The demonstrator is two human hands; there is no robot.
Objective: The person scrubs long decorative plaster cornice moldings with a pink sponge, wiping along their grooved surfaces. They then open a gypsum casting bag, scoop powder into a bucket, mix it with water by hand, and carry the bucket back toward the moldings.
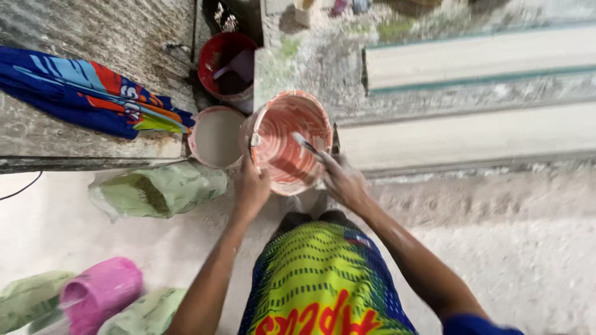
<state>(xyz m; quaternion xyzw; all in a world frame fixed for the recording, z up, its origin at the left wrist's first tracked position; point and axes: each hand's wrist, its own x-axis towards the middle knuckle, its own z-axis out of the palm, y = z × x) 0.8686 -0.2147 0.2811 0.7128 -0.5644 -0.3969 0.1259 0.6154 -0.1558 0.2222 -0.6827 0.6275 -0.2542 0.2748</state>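
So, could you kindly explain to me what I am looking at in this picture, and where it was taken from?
This is a single view from a camera worn on a person's head, looking down, so the two bare arms reaching forward are that person's own. The left hand grips the rim of an orange-pink bucket smeared with pale paste. The right hand holds a stick-like tool inside it; its tip is too blurred to identify. Beside it stands a smaller bucket of pale liquid, and behind that a dark red bucket. A colourful cloth lies on the stone ledge. Green sacks and a pink container lie on the dusty floor.
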